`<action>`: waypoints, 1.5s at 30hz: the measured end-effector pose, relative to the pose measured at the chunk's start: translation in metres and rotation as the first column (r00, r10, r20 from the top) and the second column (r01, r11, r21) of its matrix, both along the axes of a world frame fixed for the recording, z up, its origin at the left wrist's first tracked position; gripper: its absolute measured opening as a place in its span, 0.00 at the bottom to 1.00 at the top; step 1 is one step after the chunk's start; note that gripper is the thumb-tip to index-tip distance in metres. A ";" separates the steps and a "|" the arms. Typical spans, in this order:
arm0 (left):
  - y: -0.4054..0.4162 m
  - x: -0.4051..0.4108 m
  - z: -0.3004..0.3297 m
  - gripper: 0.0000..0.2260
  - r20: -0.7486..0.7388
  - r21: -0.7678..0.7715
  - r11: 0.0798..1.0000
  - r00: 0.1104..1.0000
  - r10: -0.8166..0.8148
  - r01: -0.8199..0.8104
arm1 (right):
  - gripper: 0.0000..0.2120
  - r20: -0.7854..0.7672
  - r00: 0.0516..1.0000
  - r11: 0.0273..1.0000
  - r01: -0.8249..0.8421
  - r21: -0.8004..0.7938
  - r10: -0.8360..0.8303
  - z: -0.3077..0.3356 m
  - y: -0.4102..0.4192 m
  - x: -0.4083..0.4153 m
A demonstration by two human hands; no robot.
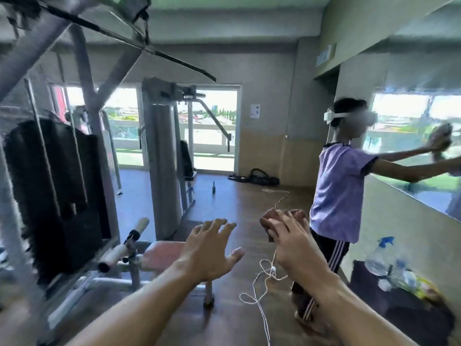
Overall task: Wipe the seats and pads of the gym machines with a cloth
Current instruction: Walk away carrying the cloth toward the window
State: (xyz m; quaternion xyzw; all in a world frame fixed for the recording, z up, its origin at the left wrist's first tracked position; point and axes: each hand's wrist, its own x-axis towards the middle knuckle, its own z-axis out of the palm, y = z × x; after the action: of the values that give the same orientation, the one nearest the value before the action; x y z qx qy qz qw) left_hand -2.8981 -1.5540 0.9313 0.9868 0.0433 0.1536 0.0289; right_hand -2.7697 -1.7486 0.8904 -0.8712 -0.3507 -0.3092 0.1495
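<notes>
A reddish-brown cloth [274,216] is held bunched in the right hand [291,243], raised in front of the chest; the fingers are wrapped round it, and only crumpled folds are seen above and beside them. The left hand [212,250] is held empty just beside it, fingers spread and straight, palm down, above the seat [162,253] of the nearest machine. That seat is a flat, rounded pad covered in smooth pale red vinyl, mounted on a grey tubular frame [112,278]. A cylindrical roller pad [122,248] in pale foam with black end caps is seen at the seat's far left edge, tilted upward. Behind it a tall black weight stack [50,191] is set between grey steel uprights. A thin white cable [262,283] is seen looped loosely beneath the right hand, over brown wood-look flooring [237,208]. Open floor stretches ahead toward a second grey machine [164,156] and bright glass doors [214,131]. To the right, a person in a purple shirt [339,186] is stood close to a wall mirror [424,126], narrowing the passage there. A clear spray bottle [379,255] with a blue trigger is set on a dark surface at the lower right.
</notes>
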 end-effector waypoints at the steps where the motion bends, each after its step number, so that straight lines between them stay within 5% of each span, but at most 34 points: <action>1: 0.014 0.038 0.000 0.33 0.007 0.011 1.000 1.000 -0.010 0.010 | 0.23 0.023 0.999 0.999 0.025 -0.032 -0.025 -0.003 0.013 0.040; 6: 0.094 0.226 -0.016 0.32 0.050 0.052 0.998 0.998 -0.031 0.028 | 0.16 0.090 0.993 0.996 0.079 0.035 -0.082 -0.021 0.094 0.224; 14: 0.233 0.545 0.005 0.33 0.050 0.014 0.999 0.998 0.029 -0.030 | 0.16 -0.014 1.000 0.997 0.012 0.078 -0.011 -0.004 0.247 0.537; 23: 0.364 0.893 -0.012 0.36 0.040 0.042 0.996 0.996 -0.075 0.074 | 0.18 0.048 0.999 0.998 0.019 0.054 -0.021 -0.020 0.375 0.876; 33: 0.423 1.302 -0.013 0.37 0.029 0.003 0.972 0.972 -0.234 0.234 | 0.21 -0.020 0.987 0.973 0.163 0.162 -0.162 -0.005 0.424 1.231; 45: 0.511 1.794 -0.023 0.36 0.071 0.010 0.976 0.974 -0.217 0.217 | 0.25 -0.058 0.990 0.981 0.138 0.138 -0.131 -0.019 0.501 1.732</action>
State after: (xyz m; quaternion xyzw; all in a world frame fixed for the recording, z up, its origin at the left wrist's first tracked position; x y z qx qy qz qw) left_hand -1.1040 -1.0432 0.9079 0.9795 -0.0661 0.1846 0.0461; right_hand -1.0378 -1.2473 0.8710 -0.8874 -0.2642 -0.3215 0.1982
